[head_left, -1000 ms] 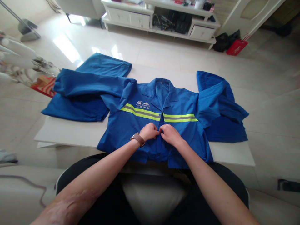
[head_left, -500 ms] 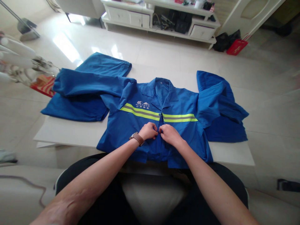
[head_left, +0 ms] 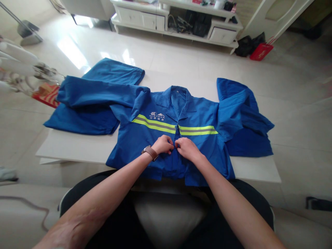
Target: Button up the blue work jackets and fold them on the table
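A blue long-sleeved cloth jacket [head_left: 138, 147] with a yellow-and-grey reflective band [head_left: 199, 130] lies front side up on a white flat-topped bench [head_left: 59, 145]. Its hem reaches past the bench's near edge, and its sleeves spread out over folded blue cloth on its left [head_left: 80, 122] and folded blue cloth on its right [head_left: 251, 147]; the left one overhangs the bench's side. Bare strips of bench show just beside the jacket at the near left and near right. Beyond the jacket, open pale tiled floor [head_left: 181, 58] runs to a long white drawered cabinet [head_left: 140, 19].

The left hand [head_left: 163, 144], with a brown-strapped wristwatch [head_left: 149, 152] at its wrist, and the right hand [head_left: 188, 148] meet at the jacket's front opening, below the band. Each grip pinches the jacket's front edge; whether a button is between the fingers is too small to tell.

Compared with one second ago, the jacket lies unchanged, while the fingertips of the two hands are slightly farther apart.
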Demonstrator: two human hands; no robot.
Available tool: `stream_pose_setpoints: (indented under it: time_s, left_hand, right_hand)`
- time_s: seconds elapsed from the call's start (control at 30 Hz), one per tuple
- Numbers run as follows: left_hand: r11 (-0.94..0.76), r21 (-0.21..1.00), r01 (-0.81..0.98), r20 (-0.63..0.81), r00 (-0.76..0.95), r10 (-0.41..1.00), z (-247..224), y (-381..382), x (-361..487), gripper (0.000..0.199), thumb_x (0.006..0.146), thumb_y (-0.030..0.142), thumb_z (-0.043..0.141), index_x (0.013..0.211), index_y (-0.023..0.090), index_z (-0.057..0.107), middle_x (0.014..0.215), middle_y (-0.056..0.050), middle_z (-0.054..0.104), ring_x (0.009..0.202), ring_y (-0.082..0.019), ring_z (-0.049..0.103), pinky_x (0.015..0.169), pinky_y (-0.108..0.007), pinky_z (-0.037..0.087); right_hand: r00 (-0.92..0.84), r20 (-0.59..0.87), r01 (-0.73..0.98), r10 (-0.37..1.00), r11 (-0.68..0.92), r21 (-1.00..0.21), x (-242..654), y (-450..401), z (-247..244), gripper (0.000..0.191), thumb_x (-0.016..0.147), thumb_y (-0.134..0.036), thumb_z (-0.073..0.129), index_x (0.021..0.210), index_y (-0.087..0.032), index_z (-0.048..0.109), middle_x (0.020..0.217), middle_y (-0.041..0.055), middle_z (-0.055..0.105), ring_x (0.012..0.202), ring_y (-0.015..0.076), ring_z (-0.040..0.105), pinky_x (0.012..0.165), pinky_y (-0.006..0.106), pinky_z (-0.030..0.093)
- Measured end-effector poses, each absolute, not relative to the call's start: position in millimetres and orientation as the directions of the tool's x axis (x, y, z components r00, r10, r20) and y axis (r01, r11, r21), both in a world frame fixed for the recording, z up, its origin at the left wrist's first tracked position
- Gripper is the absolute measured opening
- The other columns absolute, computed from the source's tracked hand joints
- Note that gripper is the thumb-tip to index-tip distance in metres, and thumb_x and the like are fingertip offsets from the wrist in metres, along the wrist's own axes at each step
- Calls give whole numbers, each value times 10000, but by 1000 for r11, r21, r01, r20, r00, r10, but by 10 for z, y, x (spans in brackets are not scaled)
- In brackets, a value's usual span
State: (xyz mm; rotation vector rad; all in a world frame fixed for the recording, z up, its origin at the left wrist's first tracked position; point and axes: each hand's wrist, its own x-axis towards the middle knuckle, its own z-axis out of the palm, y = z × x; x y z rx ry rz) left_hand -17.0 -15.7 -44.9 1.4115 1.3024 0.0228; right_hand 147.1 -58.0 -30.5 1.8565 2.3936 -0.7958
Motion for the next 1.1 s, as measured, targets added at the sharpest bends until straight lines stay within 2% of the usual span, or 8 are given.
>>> stream_pose_setpoints:
  time_s: [0.17,0.23,0.37,0.57,0.77,0.97,1.1]
  left_hand:
    - [107,724,682,-496,405,768,-425,-217,-145,83,741,135,683,775,184,626,595,5,698,550,-155,713,579,-206,519]
    - [124,726,677,-514,414,751,-438,-198,-153,81,750,136,678,790,184,626,611,3,707,564,-157,720,579,-206,524]
    - [261,709,655,-641,444,626,-487,-121,-194,89,770,137,690,844,168,652,609,-7,707,584,-152,726,537,-186,518]
    - [179,706,685,-582,418,698,-540,-132,-199,97,729,146,697,815,177,666,658,-16,742,588,-149,730,556,-184,518]
    - [137,687,714,-560,399,726,-532,-155,-196,107,708,176,690,812,198,683,609,-9,723,617,-173,738,605,-213,529]
    - [117,688,716,-543,400,738,-548,-159,-208,115,714,204,694,829,208,689,610,-2,722,616,-170,732,633,-223,537]
    - [111,682,723,-547,403,734,-546,-155,-208,123,713,207,688,835,210,690,611,-6,725,621,-176,736,609,-220,523]
  right_hand:
    - [-237,-351,914,906,85,-397,1483,-566,-365,237,822,-73,566,906,-215,735,913,48,748,866,180,648,730,251,391]
    - [-223,-363,915,905,66,-399,1486,-560,-388,233,817,-78,574,913,-216,736,903,44,746,856,177,647,727,249,390]
    - [-220,-372,909,902,51,-414,1486,-559,-388,215,816,-88,591,909,-214,738,892,38,745,833,166,645,718,240,393]
    - [-204,-364,918,909,48,-394,1497,-579,-343,191,822,-106,602,871,-212,752,882,48,750,842,176,656,742,240,414]
    - [-219,-347,922,912,77,-379,1505,-581,-319,195,833,-121,599,852,-210,771,899,48,745,848,174,648,754,244,420]
    - [-314,-371,916,874,177,-359,1509,-580,-253,191,865,-176,630,903,-216,813,979,66,724,864,178,644,743,244,437]
    - [-358,-366,894,859,202,-399,1559,-573,-230,232,872,-163,619,940,-208,836,946,62,746,852,175,658,772,239,451]
